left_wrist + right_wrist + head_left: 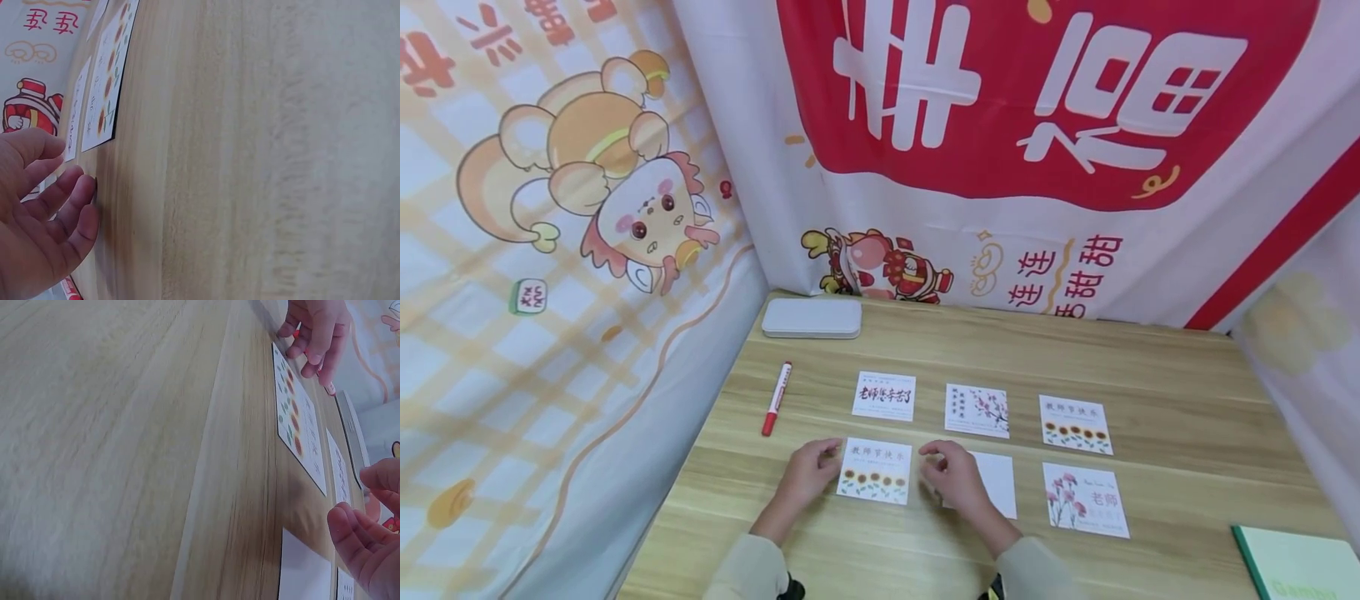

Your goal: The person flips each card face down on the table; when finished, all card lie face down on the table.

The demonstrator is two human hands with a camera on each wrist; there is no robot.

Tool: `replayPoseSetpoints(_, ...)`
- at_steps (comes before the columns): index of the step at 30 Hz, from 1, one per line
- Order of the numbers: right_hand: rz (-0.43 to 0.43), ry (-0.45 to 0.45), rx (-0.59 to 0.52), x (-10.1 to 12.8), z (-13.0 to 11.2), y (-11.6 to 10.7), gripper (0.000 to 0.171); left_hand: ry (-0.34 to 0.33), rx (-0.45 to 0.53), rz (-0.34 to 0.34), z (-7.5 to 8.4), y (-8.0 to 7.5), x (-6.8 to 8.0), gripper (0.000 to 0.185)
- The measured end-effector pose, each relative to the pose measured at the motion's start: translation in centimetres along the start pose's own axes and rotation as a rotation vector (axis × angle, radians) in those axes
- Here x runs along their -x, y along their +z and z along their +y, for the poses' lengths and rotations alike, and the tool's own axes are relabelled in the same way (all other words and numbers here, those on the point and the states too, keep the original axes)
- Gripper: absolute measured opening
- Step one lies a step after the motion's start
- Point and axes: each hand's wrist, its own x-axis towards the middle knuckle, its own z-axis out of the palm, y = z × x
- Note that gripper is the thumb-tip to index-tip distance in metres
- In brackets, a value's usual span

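Two rows of small cards lie on the wooden table (1187, 400). A sunflower card (875, 471) (106, 81) (297, 422) lies between my two hands. My left hand (808, 471) (69, 178) rests on the table at that card's left edge, its fingers relaxed and holding nothing. My right hand (947, 471) (369, 512) sits just right of the card with its fingers loosely curled, and it partly covers a blank white card (998, 483) (304, 572). It holds nothing.
Other cards: calligraphy (884, 395), blossom branch (977, 410), a second sunflower card (1076, 424), pink carnations (1086, 499). A red marker (777, 398) lies at the left and a grey case (812, 317) at the back. A green notebook (1296, 562) sits front right. Printed cloth walls close in.
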Motion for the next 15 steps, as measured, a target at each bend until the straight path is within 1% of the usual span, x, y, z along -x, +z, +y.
replayPoseSetpoints(9,-0.085,0.039,-0.003,0.1,0.0,1.8,0.027,-0.002,-0.011,0.023,0.1,0.3,0.1,0.038)
replayPoseSetpoints(13,-0.12,0.028,0.02,0.2,-0.2,2.4,0.027,-0.023,0.007,0.032,0.3,0.4,0.2,0.039)
replayPoseSetpoints(15,-0.123,0.015,0.04,0.2,-0.4,2.7,0.028,-0.017,0.021,0.038,0.3,0.5,0.2,0.039)
